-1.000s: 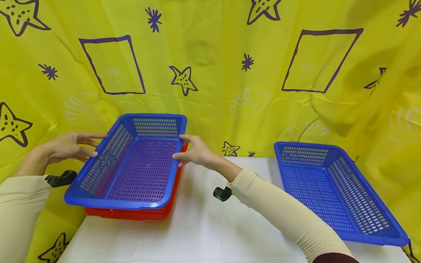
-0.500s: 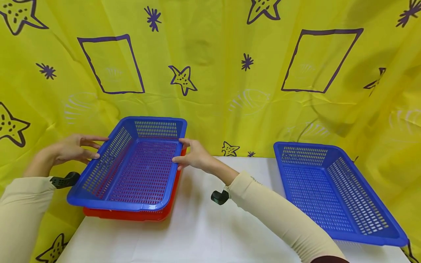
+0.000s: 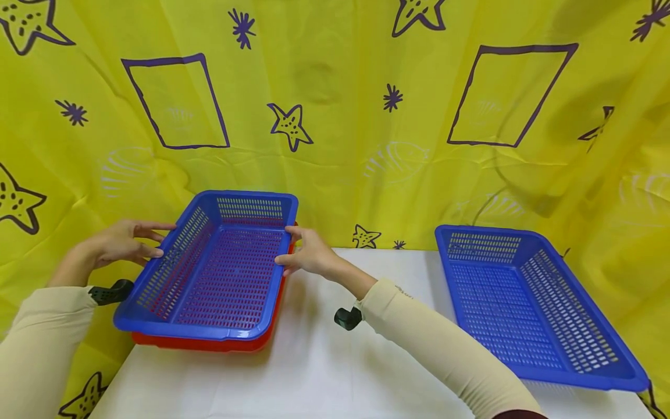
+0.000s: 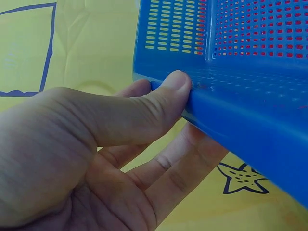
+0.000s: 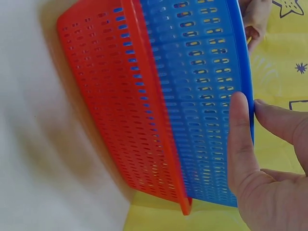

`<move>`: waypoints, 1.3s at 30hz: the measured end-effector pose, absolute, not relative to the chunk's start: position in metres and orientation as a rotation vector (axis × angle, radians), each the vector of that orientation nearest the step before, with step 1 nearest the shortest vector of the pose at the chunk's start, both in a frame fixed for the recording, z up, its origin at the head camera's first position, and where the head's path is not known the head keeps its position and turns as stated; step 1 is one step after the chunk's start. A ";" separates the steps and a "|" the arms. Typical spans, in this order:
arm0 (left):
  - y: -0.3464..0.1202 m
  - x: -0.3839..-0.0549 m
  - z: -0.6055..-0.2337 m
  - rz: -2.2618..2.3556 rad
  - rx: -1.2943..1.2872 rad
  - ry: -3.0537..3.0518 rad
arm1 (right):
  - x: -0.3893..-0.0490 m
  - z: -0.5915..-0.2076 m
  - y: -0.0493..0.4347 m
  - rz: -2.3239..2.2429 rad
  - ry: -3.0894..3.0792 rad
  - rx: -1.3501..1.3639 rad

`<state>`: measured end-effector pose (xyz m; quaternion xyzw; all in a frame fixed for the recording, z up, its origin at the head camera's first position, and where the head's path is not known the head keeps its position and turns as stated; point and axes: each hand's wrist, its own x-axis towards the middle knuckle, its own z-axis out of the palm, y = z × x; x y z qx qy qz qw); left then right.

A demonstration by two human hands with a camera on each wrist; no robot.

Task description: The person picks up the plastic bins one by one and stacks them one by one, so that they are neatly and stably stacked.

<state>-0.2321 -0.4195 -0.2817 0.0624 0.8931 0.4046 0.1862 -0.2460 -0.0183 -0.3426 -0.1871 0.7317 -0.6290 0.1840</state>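
From my end, the left hand point(image 3: 125, 241) and right hand point(image 3: 314, 255) each pinch a long rim of the blue basket point(image 3: 227, 279), thumb and fingers point(image 4: 185, 168) closed to the rim's thickness. It sits partly nested in the red basket point(image 3: 201, 344), by the left edge of the surface point(image 3: 340, 361). I'd worry that uneven lowering could wedge it crooked, or that a leftward push could slide both off that edge. The dark wrist mount point(image 3: 111, 293) beside the rim might snag; the yellow curtain point(image 3: 340, 87) limits rearward room. Another blue basket point(image 3: 502, 314) lies along the right edge.
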 end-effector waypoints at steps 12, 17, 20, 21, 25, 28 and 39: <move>-0.420 -0.233 -0.295 1.145 0.188 2.523 | -0.246 -0.351 -0.022 -1.731 2.120 -0.497; -0.420 -0.233 -0.297 1.137 0.174 2.523 | -0.246 -0.354 -0.023 -1.721 2.140 -0.485; -0.419 -0.232 -0.298 1.136 0.168 2.520 | -0.246 -0.357 -0.024 -1.711 2.159 -0.490; -0.419 -0.232 -0.299 1.138 0.167 2.519 | -0.246 -0.358 -0.025 -1.713 2.160 -0.493; -0.419 -0.232 -0.302 1.147 0.161 2.519 | -0.245 -0.362 -0.026 -1.692 2.194 -0.505; -0.420 -0.233 -0.306 1.147 0.158 2.527 | -0.244 -0.365 -0.027 -1.655 2.241 -0.517; -0.419 -0.234 -0.319 1.118 0.180 2.573 | -0.241 -0.374 -0.033 -1.564 2.373 -0.578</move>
